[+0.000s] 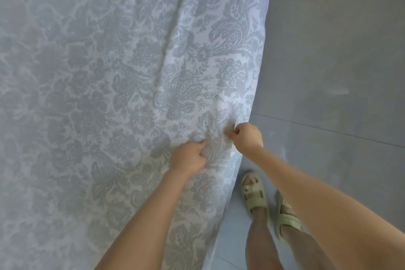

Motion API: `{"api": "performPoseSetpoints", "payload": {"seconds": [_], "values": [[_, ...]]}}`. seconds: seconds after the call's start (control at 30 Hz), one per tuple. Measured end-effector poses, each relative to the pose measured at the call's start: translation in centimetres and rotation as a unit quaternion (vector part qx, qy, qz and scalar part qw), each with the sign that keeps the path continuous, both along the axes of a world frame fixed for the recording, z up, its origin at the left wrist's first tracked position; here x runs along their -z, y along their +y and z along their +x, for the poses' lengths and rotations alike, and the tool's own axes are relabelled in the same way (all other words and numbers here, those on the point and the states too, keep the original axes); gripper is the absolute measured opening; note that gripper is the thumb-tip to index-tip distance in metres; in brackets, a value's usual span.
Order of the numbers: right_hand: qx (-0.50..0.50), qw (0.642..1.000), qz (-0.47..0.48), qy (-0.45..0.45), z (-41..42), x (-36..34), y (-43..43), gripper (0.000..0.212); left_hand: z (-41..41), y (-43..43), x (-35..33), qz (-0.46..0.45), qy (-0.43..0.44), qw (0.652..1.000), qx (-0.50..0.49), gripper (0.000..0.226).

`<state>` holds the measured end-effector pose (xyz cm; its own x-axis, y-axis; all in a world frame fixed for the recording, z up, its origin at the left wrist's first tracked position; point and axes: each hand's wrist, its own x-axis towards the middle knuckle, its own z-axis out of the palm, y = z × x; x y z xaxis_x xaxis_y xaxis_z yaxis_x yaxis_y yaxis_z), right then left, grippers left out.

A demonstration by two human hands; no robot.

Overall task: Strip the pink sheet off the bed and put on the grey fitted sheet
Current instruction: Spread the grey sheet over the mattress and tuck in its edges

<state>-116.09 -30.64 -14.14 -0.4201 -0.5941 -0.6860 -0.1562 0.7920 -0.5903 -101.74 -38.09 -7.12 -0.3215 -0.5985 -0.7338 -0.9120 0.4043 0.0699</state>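
The grey sheet (109,72) with a flower pattern lay spread over the bed. Near the bed's right edge, the left hand (188,158) bunched a fold in its curled fingers. The right hand (247,138) pinched the sheet just beside it. Two sandals (255,195) stood on the floor (328,50).

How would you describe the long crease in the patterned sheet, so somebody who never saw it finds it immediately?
A patterned sheet with grey flowers fills the left of the view. From the left hand and right hand pinching it near its right edge, look toward the far end. The crease is the one long dark line, unlike the short puckers between the hands.
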Motion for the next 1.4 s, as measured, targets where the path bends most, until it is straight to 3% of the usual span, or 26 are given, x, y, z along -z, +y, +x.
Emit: {"api": "performPoseSetpoints", "payload": {"seconds": [0.07, 0.17, 0.3, 0.4, 0.47, 0.53, 0.6, 0.63, 0.67, 0.9, 1.03, 1.13, 1.23, 1.4], "values": [[-0.04, 0.999, -0.012, 0.02, -0.9, 0.0, 1.3, 0.049, -0.9, -0.5, -0.7, -0.097, 0.032, 0.995, -0.02, 0.022], [-0.07, 0.997, 0.02, 0.022, -1.9, -0.1, 1.8, 0.051, -2.3, -2.1, -0.8, -0.183, 0.076, 0.978, -0.071, 0.016], [-0.055, 0.995, 0.075, -0.028, -4.2, -1.3, -1.3, 0.035, -4.7, -5.2, 0.1, -0.126, 0.122, 0.982, -0.076, 0.043], [0.084, 0.995, 0.053, -0.03, -8.5, -2.0, -5.3, 0.068, -7.2, -7.9, 0.7, -0.088, 0.125, 0.985, -0.08, 0.05], [0.116, 0.992, 0.038, -0.024, -11.8, -2.1, -8.0, 0.071, -9.0, -9.5, 0.8, -0.083, 0.144, 0.984, -0.07, 0.051], [0.134, 0.989, 0.02, -0.055, -14.5, -2.0, -10.0, 0.06, -10.8, -10.9, 0.6, -0.066, 0.176, 0.98, -0.07, 0.049], [0.153, 0.981, -0.012, -0.119, -16.0, -1.9, -11.0, 0.034, -12.4, -12.1, 0.3, -0.051, 0.201, 0.976, -0.073, 0.048], [0.143, 0.982, -0.021, -0.118, -16.4, -1.8, -11.2, 0.018, -13.1, -12.8, 0.4, -0.051, 0.205, 0.975, -0.062, 0.049], [0.125, 0.987, -0.025, -0.096, -16.6, -1.7, -11.3, 0.016, -13.8, -13.4, 0.5, -0.052, 0.205, 0.976, -0.046, 0.049], [-0.022, 0.994, 0.015, 0.109, -17.8, -2.2, -10.1, 0.041, -17.5, -15.8, 1.3, -0.058, 0.154, 0.986, -0.014, 0.053], [-0.018, 0.995, 0.071, 0.07, -18.3, -1.4, -10.8, 0.033, -19.3, -16.8, 1.3, -0.044, 0.142, 0.989, 0.015, 0.054], [0.031, 0.998, 0.046, 0.035, -20.5, -1.7, -12.5, 0.03, -20.7, -18.4, 1.4, -0.062, 0.15, 0.987, 0.012, 0.053], [0.11, 0.994, -0.003, -0.013, -23.9, -2.4, -14.9, 0.051, -22.5, -20.0, 2.0, -0.082, 0.138, 0.987, 0.004, 0.054], [-0.006, 1.0, -0.007, 0.025, -26.8, -1.2, -18.0, 0.036, -26.9, -22.4, 2.9, -0.089, 0.121, 0.989, -0.01, 0.053]]}}
